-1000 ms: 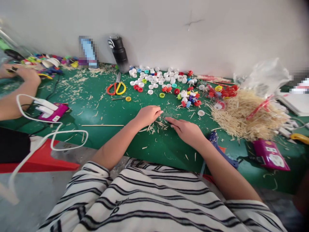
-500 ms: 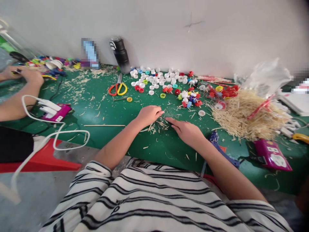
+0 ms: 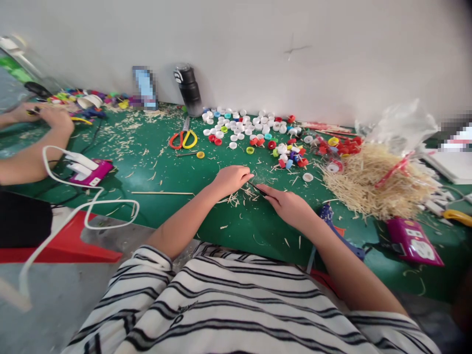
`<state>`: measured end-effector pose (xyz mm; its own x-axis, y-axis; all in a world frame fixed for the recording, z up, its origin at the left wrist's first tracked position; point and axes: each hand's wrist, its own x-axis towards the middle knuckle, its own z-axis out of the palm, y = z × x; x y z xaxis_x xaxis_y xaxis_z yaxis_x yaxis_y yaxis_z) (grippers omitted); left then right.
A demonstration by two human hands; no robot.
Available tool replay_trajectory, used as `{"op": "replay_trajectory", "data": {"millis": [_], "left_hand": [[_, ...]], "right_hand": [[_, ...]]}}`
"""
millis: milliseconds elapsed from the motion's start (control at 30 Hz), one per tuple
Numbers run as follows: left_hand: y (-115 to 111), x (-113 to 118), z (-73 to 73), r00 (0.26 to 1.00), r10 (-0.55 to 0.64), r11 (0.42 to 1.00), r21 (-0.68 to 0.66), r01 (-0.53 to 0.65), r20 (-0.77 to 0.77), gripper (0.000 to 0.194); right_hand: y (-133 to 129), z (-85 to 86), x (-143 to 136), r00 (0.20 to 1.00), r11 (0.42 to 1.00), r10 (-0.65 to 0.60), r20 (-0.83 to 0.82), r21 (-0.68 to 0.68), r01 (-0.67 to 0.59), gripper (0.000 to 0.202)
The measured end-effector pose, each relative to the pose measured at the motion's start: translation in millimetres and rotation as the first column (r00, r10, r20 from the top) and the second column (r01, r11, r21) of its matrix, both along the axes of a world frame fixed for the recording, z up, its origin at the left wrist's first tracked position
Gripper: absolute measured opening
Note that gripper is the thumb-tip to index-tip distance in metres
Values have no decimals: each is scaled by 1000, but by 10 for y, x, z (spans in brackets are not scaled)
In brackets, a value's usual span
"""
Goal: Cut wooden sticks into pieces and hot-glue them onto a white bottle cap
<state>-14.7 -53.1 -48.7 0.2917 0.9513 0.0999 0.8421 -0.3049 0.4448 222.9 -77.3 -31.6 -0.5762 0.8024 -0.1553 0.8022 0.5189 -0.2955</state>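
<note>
My left hand [image 3: 233, 179] is closed above the middle of the green table [image 3: 221, 235], its fingertips pinched. Whatever lies inside that pinch is too small to make out. Facing it, my right hand [image 3: 285, 204] grips a thin dark blade-like tool [image 3: 257, 187], whose tip points toward the left fingertips. Under both hands lies a small heap of pale wood shavings [image 3: 233, 199]. A thin wooden stick [image 3: 162, 193] rests on the table left of my left forearm.
Bottle caps [image 3: 250, 128], scissors [image 3: 183, 139] and a black bottle [image 3: 190, 91] stand behind my hands. To the right are a pile of thin sticks [image 3: 379, 182], a blue glue gun [image 3: 337, 231] and a purple power adapter [image 3: 413, 241]. Another person's hands [image 3: 55, 115] work at far left.
The view has shifted slightly, so most of the scene sits a little lower. Both hands keep nearly the same pose, with the tool still between them.
</note>
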Motion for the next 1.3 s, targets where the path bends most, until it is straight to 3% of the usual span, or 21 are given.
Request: {"op": "replay_trajectory", "data": {"millis": [500, 633, 833, 1300], "left_hand": [[53, -17, -18, 997, -45, 999, 21, 46, -58, 40], [57, -52, -8, 997, -61, 998, 12, 62, -49, 40], [61, -122, 4, 999, 2, 998, -58, -4, -32, 43], [-4, -24, 8, 997, -36, 999, -6, 35, -74, 37]], "right_hand": [[11, -21, -170, 996, 998, -9, 85, 58, 4, 52], [-1, -8, -97, 995, 1000, -14, 94, 26, 12, 52], [-45, 24, 59, 999, 1000, -6, 46, -21, 7, 50], [35, -2, 106, 999, 999, 45, 2, -8, -45, 49]]}}
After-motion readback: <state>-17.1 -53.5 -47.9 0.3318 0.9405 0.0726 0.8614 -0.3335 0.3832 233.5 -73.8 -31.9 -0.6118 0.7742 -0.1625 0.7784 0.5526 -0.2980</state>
